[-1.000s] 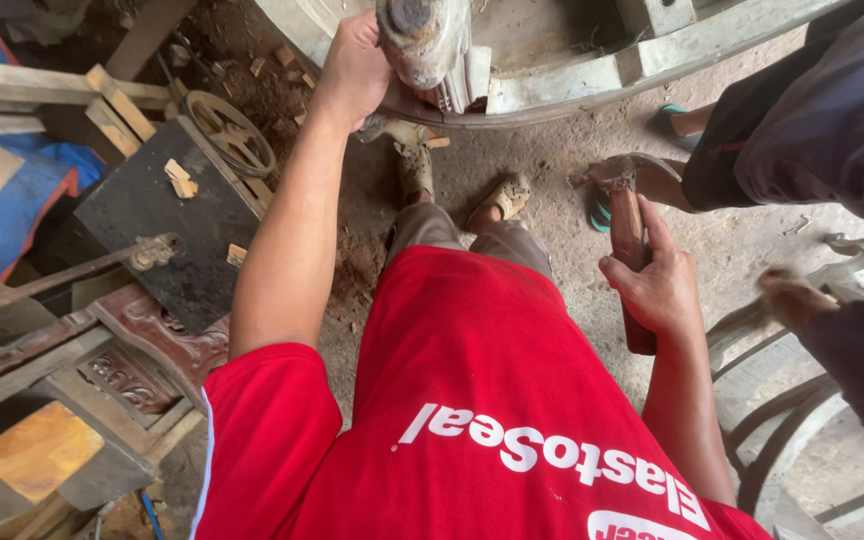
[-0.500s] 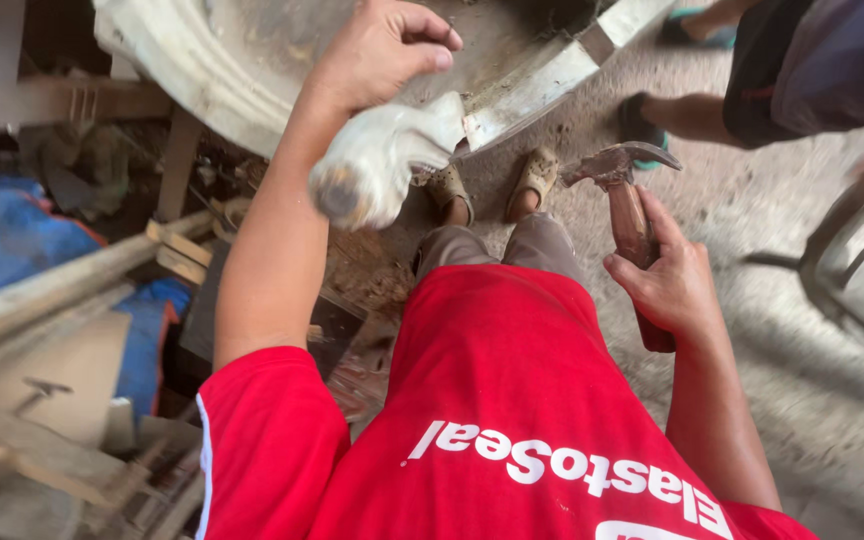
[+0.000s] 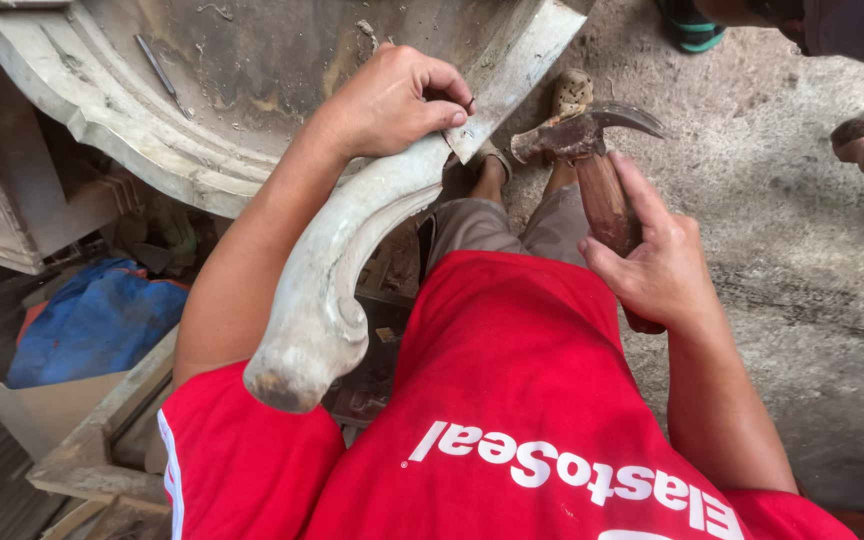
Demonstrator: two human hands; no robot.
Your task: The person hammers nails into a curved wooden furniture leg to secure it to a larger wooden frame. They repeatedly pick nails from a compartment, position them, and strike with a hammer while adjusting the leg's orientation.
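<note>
The carved wooden leg (image 3: pixel 337 270), grey and curved, runs from my lap up to the edge of the large carved wooden panel (image 3: pixel 152 130), its scrolled end nearest me. My left hand (image 3: pixel 392 100) is closed around its upper end, fingers wrapped over the top where it meets the panel's corner. My right hand (image 3: pixel 657 265) grips the wooden handle of a claw hammer (image 3: pixel 592 150), head raised above my knees. Blue sheeting (image 3: pixel 92 320) lies on the floor to my left.
</note>
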